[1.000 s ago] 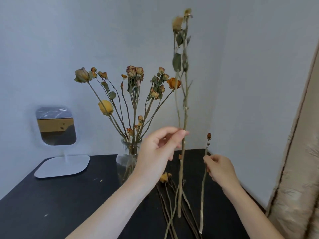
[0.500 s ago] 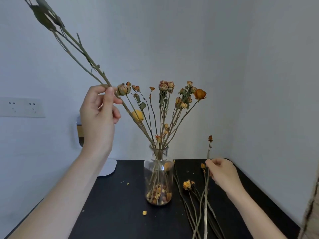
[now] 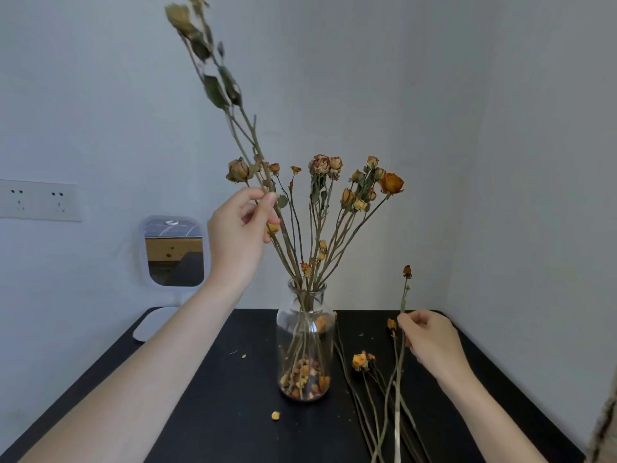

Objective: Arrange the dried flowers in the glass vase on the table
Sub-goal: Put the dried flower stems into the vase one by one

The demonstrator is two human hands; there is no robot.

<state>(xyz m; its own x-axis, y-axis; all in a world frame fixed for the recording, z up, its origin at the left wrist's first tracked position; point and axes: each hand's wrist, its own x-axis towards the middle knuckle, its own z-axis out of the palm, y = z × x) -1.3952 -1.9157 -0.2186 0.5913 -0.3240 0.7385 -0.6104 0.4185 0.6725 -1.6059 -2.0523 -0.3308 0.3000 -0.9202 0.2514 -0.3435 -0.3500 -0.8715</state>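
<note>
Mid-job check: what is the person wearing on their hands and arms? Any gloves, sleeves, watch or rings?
Nothing that shows. The left hand and right hand are bare, with no gloves or rings. The left forearm and right forearm are bare to the frame's edge: no cuff, watch or bracelet. Further up the arms is out of view.

Left hand (image 3: 238, 235) raised, forearm angled up from the table's near-left corner, thumb and index finger pinching long stem (image 3: 251, 135). Right hand (image 3: 430, 342) lower, over the table's right side, fingers curled, pinching short stem (image 3: 404, 295) upright.
</note>
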